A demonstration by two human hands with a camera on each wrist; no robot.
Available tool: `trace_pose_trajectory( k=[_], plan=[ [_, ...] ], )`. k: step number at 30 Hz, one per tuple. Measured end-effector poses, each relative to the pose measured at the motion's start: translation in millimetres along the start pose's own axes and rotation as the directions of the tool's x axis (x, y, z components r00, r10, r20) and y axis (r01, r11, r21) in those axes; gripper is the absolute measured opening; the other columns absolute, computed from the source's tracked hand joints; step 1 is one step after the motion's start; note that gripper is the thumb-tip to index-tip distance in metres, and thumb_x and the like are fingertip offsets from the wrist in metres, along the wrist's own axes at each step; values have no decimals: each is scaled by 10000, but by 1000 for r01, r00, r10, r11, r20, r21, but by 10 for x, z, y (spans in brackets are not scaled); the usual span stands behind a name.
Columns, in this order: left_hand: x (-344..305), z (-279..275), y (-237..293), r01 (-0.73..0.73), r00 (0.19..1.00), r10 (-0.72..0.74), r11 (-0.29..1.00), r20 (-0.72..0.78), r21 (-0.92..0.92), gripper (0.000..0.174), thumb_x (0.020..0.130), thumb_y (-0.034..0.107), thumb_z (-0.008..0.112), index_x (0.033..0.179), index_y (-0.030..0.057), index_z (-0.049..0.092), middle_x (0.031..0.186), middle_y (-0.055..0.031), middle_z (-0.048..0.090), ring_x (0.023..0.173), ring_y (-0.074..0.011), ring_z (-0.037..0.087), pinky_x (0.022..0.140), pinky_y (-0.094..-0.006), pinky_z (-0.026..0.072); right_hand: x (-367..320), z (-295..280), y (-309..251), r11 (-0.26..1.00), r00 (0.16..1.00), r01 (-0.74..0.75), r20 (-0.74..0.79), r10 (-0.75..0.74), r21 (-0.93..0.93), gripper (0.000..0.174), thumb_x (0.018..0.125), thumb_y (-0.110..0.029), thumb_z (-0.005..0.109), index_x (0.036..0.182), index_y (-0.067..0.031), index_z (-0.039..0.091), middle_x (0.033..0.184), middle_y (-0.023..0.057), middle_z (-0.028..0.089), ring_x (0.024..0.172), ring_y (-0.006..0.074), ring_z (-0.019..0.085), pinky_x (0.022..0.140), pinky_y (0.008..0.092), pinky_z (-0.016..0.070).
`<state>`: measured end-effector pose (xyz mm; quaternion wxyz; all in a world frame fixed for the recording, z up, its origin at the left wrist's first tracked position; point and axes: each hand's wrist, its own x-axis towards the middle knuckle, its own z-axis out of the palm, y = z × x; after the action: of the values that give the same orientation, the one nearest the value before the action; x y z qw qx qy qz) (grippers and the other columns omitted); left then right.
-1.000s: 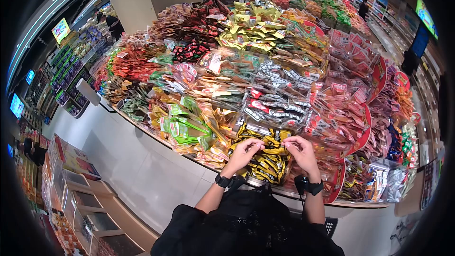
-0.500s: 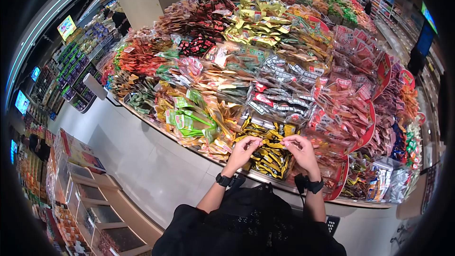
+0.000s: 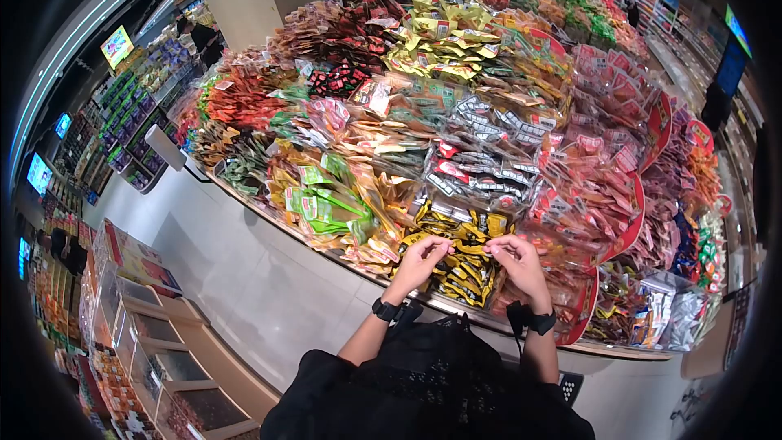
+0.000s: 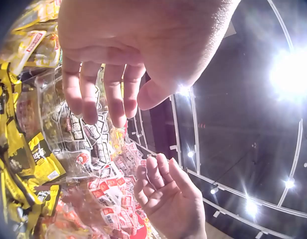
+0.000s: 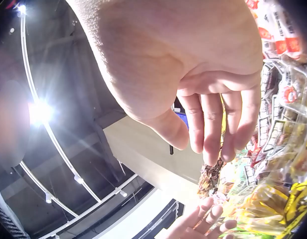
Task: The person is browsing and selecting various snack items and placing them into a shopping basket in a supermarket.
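Observation:
In the head view both hands hover over yellow-and-black packets (image 3: 463, 277) at the display's near edge. My left hand (image 3: 421, 263) is on the left side of that pile and my right hand (image 3: 521, 265) on its right, with a gap between them. Nothing is held in either. The left wrist view has my left hand (image 4: 128, 50) with fingers loosely bent and empty, the right hand (image 4: 173, 199) beyond it. Loosely bent, empty fingers also show on my right hand (image 5: 183, 64) in the right wrist view. Black bands circle both wrists.
Green packets (image 3: 326, 208) lie left of the hands, silver-and-black packets (image 3: 481, 171) behind them, red-labelled packets (image 3: 582, 195) to the right. A pillar (image 3: 236, 0) rises behind the display. Wooden bins (image 3: 183, 367) stand at the lower left, across a pale floor (image 3: 236, 277).
The head view has shifted slightly, so the display sits a little farther right and lower than a second ago. Both hands keep nearly the same pose, still apart and empty.

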<state>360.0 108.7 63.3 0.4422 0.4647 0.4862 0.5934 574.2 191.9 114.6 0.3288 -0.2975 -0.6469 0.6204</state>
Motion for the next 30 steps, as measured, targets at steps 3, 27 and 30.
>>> trace_pose_trajectory(
  k=[3,27,30],
  plan=[
    [-5,15,-10,3,1000,-3,1000,-4,-14,234,936,156,538,1075,-25,592,955,-62,647,901,-104,609,801,-227,469,-17,-29,5,1000,1000,3,6,-3,-8,181,908,-87,562,1026,49,577,956,93,644,925,139,616,845,254,468],
    [780,-698,113,42,965,-44,999,-258,-15,187,915,185,554,1004,35,624,861,-3,631,689,-56,549,566,-191,441,-194,-127,209,992,986,-60,-149,75,108,172,916,-101,551,1022,27,596,959,101,661,888,128,622,808,243,474],
    [1392,-1197,222,51,929,-125,975,-347,-215,281,902,259,564,1045,18,558,902,-43,589,653,-100,563,492,-220,469,-228,-63,236,993,982,-68,-167,83,96,168,917,-102,551,1015,27,596,951,102,663,877,127,621,807,244,471]
  ],
)
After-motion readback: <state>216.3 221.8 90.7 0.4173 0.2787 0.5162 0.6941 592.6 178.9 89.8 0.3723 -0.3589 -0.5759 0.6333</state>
